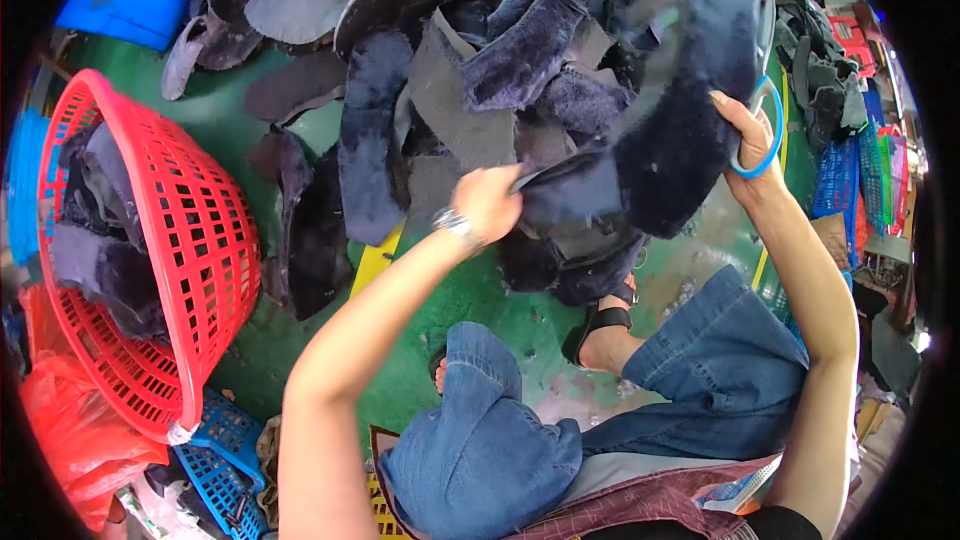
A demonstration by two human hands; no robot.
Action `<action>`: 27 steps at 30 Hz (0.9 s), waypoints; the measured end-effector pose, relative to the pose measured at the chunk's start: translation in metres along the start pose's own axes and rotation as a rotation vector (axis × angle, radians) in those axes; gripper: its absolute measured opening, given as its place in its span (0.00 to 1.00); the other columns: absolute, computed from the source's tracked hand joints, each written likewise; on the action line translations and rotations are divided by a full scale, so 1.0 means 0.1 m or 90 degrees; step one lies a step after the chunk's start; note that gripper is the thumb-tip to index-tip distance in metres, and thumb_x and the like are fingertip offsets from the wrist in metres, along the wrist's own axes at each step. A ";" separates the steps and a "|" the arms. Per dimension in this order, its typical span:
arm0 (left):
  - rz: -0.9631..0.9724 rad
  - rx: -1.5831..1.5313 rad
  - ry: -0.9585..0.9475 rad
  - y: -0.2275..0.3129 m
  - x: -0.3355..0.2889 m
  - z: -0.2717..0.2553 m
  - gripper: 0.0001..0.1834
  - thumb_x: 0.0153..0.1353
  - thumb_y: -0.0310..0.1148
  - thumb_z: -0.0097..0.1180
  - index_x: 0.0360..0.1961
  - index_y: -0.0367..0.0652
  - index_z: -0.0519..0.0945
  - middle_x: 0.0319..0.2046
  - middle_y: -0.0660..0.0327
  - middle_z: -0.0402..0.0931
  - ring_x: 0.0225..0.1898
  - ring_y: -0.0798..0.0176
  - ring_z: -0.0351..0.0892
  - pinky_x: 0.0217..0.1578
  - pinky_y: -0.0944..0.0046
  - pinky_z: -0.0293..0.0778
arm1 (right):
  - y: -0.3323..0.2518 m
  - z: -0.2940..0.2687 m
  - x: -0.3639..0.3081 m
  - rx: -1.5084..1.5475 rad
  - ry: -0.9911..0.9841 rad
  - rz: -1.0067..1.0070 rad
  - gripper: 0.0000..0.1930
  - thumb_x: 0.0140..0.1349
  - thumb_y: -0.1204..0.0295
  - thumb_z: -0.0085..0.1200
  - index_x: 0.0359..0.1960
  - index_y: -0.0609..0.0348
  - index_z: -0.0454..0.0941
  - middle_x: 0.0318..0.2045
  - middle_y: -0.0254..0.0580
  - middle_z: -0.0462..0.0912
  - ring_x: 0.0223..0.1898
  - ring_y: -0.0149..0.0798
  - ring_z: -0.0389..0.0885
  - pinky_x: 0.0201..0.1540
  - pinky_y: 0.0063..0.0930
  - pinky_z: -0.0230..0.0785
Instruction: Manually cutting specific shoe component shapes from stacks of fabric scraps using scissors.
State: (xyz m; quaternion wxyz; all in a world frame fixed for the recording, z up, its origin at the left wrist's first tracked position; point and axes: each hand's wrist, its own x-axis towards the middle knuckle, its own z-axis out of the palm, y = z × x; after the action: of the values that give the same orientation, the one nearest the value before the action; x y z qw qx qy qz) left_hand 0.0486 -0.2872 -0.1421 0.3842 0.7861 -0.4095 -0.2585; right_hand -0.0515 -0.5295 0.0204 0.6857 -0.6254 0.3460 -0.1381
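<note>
Green floor, loaded with dark pieces

Support: green floor, shiny, crossed by a yellow stripe partly hidden under the load. On it, upper middle: heap of dark fabric pieces, overlapping, plush and smooth faces both showing. Left of heap: separate dark pieces, near the red basket, which leans; its base contact cannot be made out. Dark sandal rests below heap; pale lint beside it.
</note>
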 end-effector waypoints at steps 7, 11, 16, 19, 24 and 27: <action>-0.376 -0.029 0.054 -0.40 -1.73 -0.85 0.13 0.47 0.39 0.56 0.27 0.38 0.75 0.20 0.46 0.73 0.25 0.45 0.74 0.25 0.54 0.69 | 0.87 0.64 -0.50 -0.286 -0.178 0.216 0.11 0.54 0.65 0.53 0.29 0.57 0.66 0.15 0.29 0.67 0.13 0.24 0.64 0.19 0.20 0.60; -0.469 0.155 0.167 -0.58 -2.52 -0.86 0.18 0.46 0.46 0.59 0.20 0.40 0.75 0.17 0.48 0.72 0.23 0.45 0.73 0.22 0.54 0.67 | 1.15 0.88 -0.96 -0.133 -0.564 0.451 0.11 0.58 0.62 0.50 0.31 0.54 0.65 0.21 0.27 0.67 0.20 0.20 0.64 0.22 0.16 0.59; -0.557 0.255 0.176 -0.50 -3.19 -0.86 0.20 0.47 0.47 0.57 0.17 0.39 0.74 0.16 0.48 0.71 0.22 0.44 0.72 0.23 0.53 0.68 | 1.45 1.51 -1.23 -0.307 -0.888 0.470 0.30 0.55 0.38 0.37 0.32 0.55 0.69 0.22 0.31 0.67 0.24 0.26 0.66 0.25 0.21 0.60; -0.568 0.236 0.202 -0.42 -3.16 -0.79 0.20 0.47 0.47 0.57 0.16 0.39 0.74 0.16 0.48 0.71 0.22 0.45 0.72 0.23 0.53 0.68 | 1.81 1.65 -1.29 -0.304 -0.904 0.467 0.34 0.53 0.35 0.34 0.29 0.57 0.72 0.21 0.33 0.69 0.24 0.30 0.67 0.26 0.25 0.60; -0.599 0.250 0.217 -0.23 -3.10 -0.81 0.19 0.48 0.46 0.57 0.16 0.41 0.73 0.15 0.49 0.71 0.22 0.45 0.72 0.22 0.54 0.68 | 1.93 2.00 -1.40 -0.389 -0.942 0.348 0.32 0.56 0.41 0.35 0.27 0.64 0.71 0.18 0.41 0.70 0.24 0.32 0.68 0.28 0.31 0.61; -0.588 0.271 0.225 -0.22 -3.06 -0.80 0.18 0.48 0.45 0.57 0.16 0.41 0.73 0.15 0.49 0.71 0.21 0.45 0.72 0.22 0.53 0.68 | 1.80 2.19 -1.40 -0.557 -0.907 0.344 0.32 0.58 0.40 0.30 0.26 0.60 0.70 0.20 0.39 0.71 0.25 0.32 0.65 0.29 0.30 0.60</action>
State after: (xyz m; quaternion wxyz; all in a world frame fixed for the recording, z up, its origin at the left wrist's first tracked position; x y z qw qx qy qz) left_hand -0.0466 0.0105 -0.0863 0.1256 0.9764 0.0065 -0.1754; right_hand -0.0543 -0.2431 -0.1135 0.4466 -0.6661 -0.0063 0.5973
